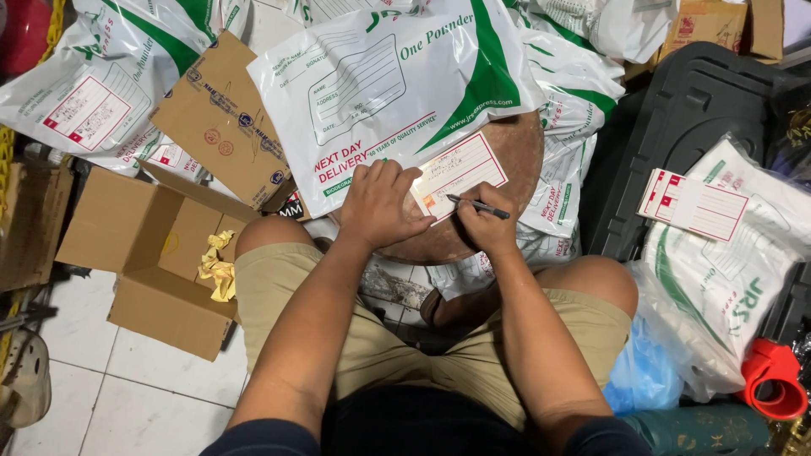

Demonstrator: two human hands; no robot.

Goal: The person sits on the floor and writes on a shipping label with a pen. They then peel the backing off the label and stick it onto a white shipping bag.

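Observation:
A white and green plastic courier pouch lies on a round wooden stool top in front of my knees. A white and red address label is stuck near the pouch's lower edge. My left hand presses flat on the pouch just left of the label. My right hand grips a dark pen, its tip on the label's lower left part.
More white and green pouches are piled behind and on both sides. An open cardboard box with crumpled yellow paper sits at left, a flat carton above it. A black bin lid, loose labels and a red tape dispenser are at right.

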